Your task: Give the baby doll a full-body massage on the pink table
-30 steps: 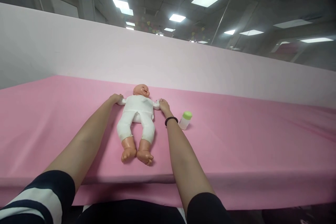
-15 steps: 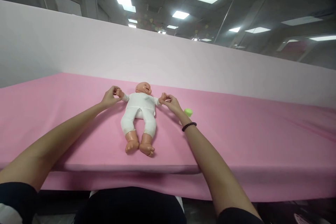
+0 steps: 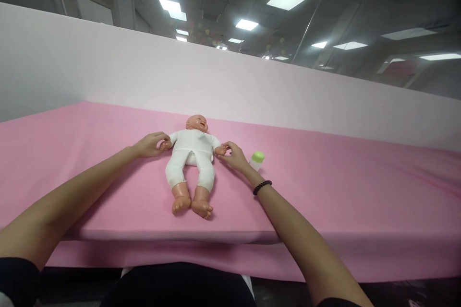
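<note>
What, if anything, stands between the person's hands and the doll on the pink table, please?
Nothing visible does: the left hand and the right hand are both right at the doll's small hands, with fingers against them.

Baby doll [image 3: 189, 160], lying on table [image 3: 324, 196]; left hand [image 3: 149, 145] at its one side, right hand [image 3: 234, 156] at the other; small bottle [image 3: 257, 160] just beyond right hand.

Pink cloth-covered table [image 3: 324, 192]: baby doll [image 3: 190, 153] on back; green-capped bottle [image 3: 256, 160], seemingly upright, nearby.
</note>
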`<action>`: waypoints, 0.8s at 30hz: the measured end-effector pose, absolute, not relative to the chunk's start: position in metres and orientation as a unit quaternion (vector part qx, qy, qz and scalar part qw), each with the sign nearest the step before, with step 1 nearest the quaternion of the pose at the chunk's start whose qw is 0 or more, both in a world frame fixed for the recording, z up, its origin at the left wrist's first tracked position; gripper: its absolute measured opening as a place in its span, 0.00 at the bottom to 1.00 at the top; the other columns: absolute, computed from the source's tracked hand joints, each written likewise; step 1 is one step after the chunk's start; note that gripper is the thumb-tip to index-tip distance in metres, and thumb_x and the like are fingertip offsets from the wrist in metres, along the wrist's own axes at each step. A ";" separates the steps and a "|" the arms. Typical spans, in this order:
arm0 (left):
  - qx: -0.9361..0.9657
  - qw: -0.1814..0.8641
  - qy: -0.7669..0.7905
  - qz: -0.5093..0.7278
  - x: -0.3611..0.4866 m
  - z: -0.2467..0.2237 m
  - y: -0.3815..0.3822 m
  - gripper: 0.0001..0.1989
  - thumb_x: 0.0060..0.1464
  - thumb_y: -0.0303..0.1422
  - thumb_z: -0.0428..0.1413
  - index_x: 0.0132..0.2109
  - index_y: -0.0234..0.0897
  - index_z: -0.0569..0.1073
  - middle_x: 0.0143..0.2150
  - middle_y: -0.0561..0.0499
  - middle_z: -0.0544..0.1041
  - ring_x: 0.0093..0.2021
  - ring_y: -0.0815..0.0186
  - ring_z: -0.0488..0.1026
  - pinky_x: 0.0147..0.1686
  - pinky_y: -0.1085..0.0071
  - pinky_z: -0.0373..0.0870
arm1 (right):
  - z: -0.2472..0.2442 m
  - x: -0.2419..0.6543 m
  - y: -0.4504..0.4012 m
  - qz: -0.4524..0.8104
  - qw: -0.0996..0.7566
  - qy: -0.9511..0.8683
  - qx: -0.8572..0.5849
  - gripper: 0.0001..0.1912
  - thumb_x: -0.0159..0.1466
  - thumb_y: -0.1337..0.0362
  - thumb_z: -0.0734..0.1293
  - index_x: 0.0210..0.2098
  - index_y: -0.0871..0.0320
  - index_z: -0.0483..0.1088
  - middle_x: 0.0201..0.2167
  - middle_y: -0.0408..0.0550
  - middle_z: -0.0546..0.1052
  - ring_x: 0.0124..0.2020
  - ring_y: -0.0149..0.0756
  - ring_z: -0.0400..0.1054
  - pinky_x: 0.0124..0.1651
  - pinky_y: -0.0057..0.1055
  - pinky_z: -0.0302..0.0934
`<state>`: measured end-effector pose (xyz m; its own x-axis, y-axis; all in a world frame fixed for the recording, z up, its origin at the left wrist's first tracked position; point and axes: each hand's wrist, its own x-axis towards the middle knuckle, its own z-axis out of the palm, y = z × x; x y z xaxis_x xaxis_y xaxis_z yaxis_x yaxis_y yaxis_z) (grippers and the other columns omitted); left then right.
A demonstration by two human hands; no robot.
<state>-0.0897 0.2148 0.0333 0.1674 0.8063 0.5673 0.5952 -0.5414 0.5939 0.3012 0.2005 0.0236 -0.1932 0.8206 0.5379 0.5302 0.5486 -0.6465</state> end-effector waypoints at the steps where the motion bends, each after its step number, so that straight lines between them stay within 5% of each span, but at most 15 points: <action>1: 0.761 0.108 0.459 0.445 -0.087 0.034 0.218 0.19 0.42 0.39 0.69 0.41 0.42 0.74 0.41 0.48 0.78 0.43 0.58 0.77 0.48 0.65 0.74 | 0.027 0.300 0.207 0.202 0.486 -0.723 -0.448 0.15 0.54 0.62 0.75 0.39 0.58 0.72 0.42 0.49 0.77 0.44 0.40 0.70 0.49 0.36 0.63; 6: 0.585 0.123 0.537 0.596 -0.062 0.046 0.265 0.26 0.47 0.38 0.68 0.49 0.38 0.67 0.47 0.44 0.78 0.47 0.57 0.77 0.46 0.63 0.74 | 0.044 0.292 0.261 0.295 0.590 -0.599 -0.455 0.21 0.59 0.55 0.72 0.48 0.59 0.73 0.46 0.52 0.79 0.45 0.40 0.73 0.50 0.37 0.67; 10: 0.526 0.172 0.609 0.568 -0.038 0.060 0.315 0.17 0.50 0.36 0.67 0.44 0.39 0.71 0.46 0.44 0.80 0.47 0.55 0.78 0.45 0.63 0.74 | 0.049 0.277 0.306 0.270 0.592 -0.514 -0.559 0.20 0.62 0.56 0.71 0.50 0.58 0.71 0.43 0.52 0.80 0.43 0.39 0.75 0.47 0.34 0.68; 15: 0.532 0.183 0.712 0.421 -0.025 0.065 0.362 0.15 0.45 0.42 0.70 0.29 0.41 0.73 0.34 0.43 0.80 0.46 0.45 0.78 0.45 0.58 0.72 | 0.044 0.265 0.336 0.225 0.512 -0.520 -0.646 0.16 0.62 0.49 0.72 0.35 0.57 0.74 0.37 0.52 0.81 0.39 0.41 0.75 0.44 0.33 0.67; 20: 0.511 0.265 0.741 0.346 -0.029 0.055 0.394 0.22 0.35 0.31 0.73 0.19 0.43 0.65 0.25 0.45 0.75 0.45 0.40 0.79 0.43 0.56 0.73 | 0.028 0.264 0.350 0.254 0.438 -0.544 -0.669 0.18 0.63 0.52 0.70 0.22 0.55 0.74 0.27 0.49 0.80 0.32 0.41 0.74 0.38 0.33 0.64; 24: 0.499 0.315 0.729 0.346 -0.033 0.055 0.398 0.20 0.33 0.26 0.73 0.20 0.42 0.66 0.22 0.46 0.74 0.44 0.39 0.79 0.40 0.58 0.73 | 0.023 0.263 0.354 0.268 0.434 -0.535 -0.673 0.18 0.62 0.52 0.70 0.21 0.55 0.74 0.27 0.48 0.80 0.32 0.41 0.74 0.38 0.33 0.63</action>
<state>-0.0332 0.3975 0.0553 -0.3034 0.9460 -0.1139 0.5091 0.2620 0.8198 0.2634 0.3543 0.0231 0.2834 0.9534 0.1032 0.4874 -0.0505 -0.8717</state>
